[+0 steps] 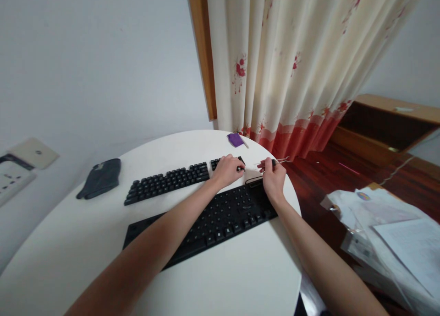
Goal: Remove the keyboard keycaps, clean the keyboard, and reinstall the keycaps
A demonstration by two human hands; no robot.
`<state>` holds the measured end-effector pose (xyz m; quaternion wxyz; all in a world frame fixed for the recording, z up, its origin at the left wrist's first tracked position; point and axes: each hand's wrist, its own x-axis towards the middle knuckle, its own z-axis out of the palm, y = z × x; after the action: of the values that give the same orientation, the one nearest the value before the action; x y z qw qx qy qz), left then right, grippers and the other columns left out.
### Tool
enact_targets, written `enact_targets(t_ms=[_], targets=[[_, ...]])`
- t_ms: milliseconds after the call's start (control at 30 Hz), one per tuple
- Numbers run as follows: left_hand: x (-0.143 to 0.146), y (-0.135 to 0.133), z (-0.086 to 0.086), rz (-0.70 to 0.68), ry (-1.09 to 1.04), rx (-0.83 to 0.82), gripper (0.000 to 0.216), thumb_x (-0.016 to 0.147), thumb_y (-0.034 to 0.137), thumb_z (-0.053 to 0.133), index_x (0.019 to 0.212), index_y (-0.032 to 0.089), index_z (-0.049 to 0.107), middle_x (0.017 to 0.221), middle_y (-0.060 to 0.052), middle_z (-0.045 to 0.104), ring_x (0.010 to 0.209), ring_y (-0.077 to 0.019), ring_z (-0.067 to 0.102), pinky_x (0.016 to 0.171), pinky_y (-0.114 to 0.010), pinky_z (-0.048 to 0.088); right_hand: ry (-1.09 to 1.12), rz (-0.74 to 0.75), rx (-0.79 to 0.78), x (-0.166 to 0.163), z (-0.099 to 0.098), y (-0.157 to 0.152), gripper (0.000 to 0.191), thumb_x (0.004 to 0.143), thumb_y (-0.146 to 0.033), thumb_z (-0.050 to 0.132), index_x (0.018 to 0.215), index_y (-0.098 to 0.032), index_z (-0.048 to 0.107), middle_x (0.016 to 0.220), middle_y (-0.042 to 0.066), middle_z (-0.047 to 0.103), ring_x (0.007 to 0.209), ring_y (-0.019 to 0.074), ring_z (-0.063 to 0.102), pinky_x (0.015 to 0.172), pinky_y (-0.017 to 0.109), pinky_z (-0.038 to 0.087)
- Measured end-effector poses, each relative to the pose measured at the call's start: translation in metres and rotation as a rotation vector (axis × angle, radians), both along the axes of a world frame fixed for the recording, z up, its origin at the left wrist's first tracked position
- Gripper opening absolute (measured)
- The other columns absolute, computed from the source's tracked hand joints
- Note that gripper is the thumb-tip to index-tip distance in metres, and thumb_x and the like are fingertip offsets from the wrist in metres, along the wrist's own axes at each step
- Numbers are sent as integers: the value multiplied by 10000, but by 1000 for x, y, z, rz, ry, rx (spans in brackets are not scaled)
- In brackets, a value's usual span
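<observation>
The right hand (274, 177), just right of the frame's centre, is pinched narrow, its fingertips closed on a thin wire tool (282, 160) whose pale loops stick out toward the right. Something small and dark sits at the fingertips, too small to make out. The left hand (227, 169) lies just beside it to the left, curled over the right end of the far keyboard (168, 181) with its fingers bent down onto the keys. Whether it grips that end or only presses on it cannot be told.

The far keyboard runs from the hands toward the left of the frame. Below it, under both wrists, a larger near keyboard (213, 222) lies slanted across the round white surface (240, 270). Above the hands, near the surface's upper edge, is a small purple item (235, 139). A dark folded cloth (101, 178) lies at centre left, well apart from the keyboards. A cream curtain (292, 64) with red flowers hangs at upper right, and loose papers (388, 233) are piled at lower right.
</observation>
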<state>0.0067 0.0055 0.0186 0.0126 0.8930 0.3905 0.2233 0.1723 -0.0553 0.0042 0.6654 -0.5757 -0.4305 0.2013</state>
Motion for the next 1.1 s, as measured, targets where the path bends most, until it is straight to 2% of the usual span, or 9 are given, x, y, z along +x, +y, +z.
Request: enact_targets(t_ms=[300, 533, 767, 1100], targets=[[-1, 3, -13, 25, -21, 56, 112, 834, 263, 692, 896, 256, 785, 952, -45, 696, 961, -256, 537, 828, -413, 448, -10, 20, 26, -1, 3, -2, 401, 939, -455, 480, 757, -150, 667, 692, 61, 701, 597, 168, 605, 617, 290, 461], [-1, 4, -18, 47, -104, 81, 86, 801, 264, 729, 872, 237, 770, 1014, -53, 633, 1017, -259, 502, 907, -410, 461, -43, 25, 26, -1, 4, -3, 410, 947, -452, 469, 752, -152, 670, 691, 58, 695, 610, 168, 603, 641, 294, 459], [1, 3, -17, 102, -102, 72, 326, 772, 278, 740, 1093, 227, 707, 1099, -56, 622, 1037, -273, 486, 938, -417, 447, -34, 26, 29, -1, 3, -2, 403, 940, -452, 476, 747, -154, 666, 682, 58, 696, 607, 171, 601, 631, 295, 459], [5, -2, -15, 217, -79, 38, 475, 765, 301, 735, 1221, 258, 609, 1208, -69, 566, 1139, -306, 439, 955, -441, 411, -28, 30, 64, -1, 2, -1, 376, 943, -417, 488, 745, -157, 673, 671, 41, 676, 600, 168, 594, 630, 297, 451]])
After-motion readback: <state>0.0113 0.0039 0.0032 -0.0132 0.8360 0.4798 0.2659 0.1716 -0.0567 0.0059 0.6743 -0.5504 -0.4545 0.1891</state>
